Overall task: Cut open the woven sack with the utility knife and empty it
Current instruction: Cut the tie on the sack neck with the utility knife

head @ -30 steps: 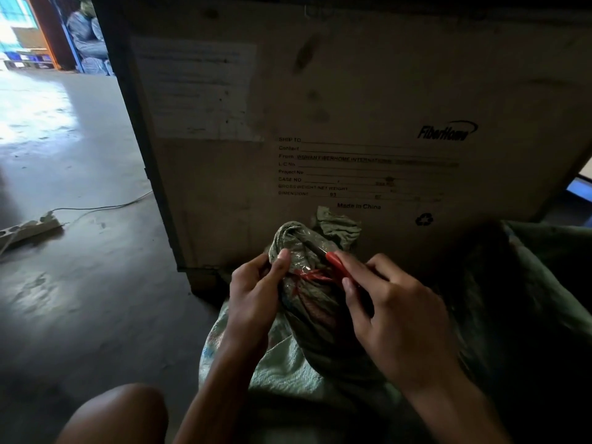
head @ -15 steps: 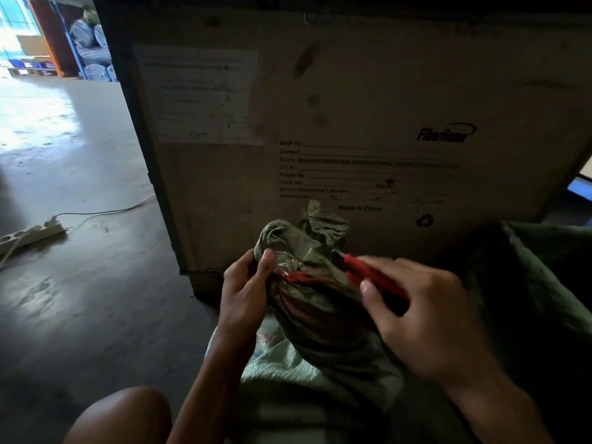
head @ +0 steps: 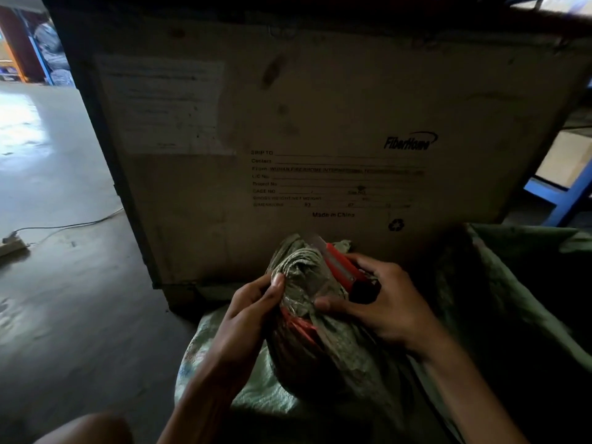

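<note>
A grey-green woven sack (head: 307, 347) stands in front of me, its neck bunched and tied with red string (head: 299, 326). My left hand (head: 253, 312) grips the left side of the bunched neck, thumb on top. My right hand (head: 381, 302) holds a red utility knife (head: 344, 267) with its blade out, pointing up and left behind the sack's top. The right thumb presses on the sack's neck.
A large printed cardboard box (head: 320, 139) stands right behind the sack. A second dark green sack (head: 512, 315) lies to the right. A power strip (head: 11, 245) and its cable lie on the concrete floor at left. A blue frame (head: 563, 200) is at far right.
My right hand has turned the knife from lying across the tie to pointing up behind the sack's top. The right thumb has come onto the neck. My left hand keeps its hold.
</note>
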{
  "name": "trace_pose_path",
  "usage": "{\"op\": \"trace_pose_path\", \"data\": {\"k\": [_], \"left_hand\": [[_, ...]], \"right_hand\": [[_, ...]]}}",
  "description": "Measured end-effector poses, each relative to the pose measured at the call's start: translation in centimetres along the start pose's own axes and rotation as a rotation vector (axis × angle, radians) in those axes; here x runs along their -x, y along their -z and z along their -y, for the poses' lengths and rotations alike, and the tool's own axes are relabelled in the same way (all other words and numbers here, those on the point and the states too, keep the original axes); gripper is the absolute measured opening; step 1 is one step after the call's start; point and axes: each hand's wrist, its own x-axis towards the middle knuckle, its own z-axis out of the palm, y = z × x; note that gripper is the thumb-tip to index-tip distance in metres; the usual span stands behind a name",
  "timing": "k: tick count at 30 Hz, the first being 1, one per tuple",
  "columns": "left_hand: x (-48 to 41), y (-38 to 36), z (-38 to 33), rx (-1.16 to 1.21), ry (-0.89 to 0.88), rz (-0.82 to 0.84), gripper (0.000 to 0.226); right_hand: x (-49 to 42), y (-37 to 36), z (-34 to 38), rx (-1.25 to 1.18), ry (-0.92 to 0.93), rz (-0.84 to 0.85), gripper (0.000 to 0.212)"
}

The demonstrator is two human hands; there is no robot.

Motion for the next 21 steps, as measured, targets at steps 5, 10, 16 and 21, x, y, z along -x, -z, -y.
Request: {"op": "trace_pose_path", "data": {"k": [5, 10, 16, 21], "left_hand": [[0.0, -1.1, 0.4, -0.047, -0.028, 0.007, 0.044], [0.2, -1.2, -0.2, -0.165, -0.066, 0.112, 0.029], [0.8, -0.3, -1.0, -0.214, -0.007, 0.174, 0.024], [0.8, 0.6, -1.3, -0.286, 0.102, 0.302, 0.027]], "right_hand": [[-0.4, 0.0, -1.2, 0.003, -0.010, -0.085, 0.048], [-0.3, 0.7, -1.5, 0.029, 0.000, -0.026, 0.050], [-0.6, 3.4, -1.7, 0.092, -0.002, -0.052, 0.031], [0.0, 4.6, -1.8, 0.309, -0.001, -0.105, 0.030]]}}
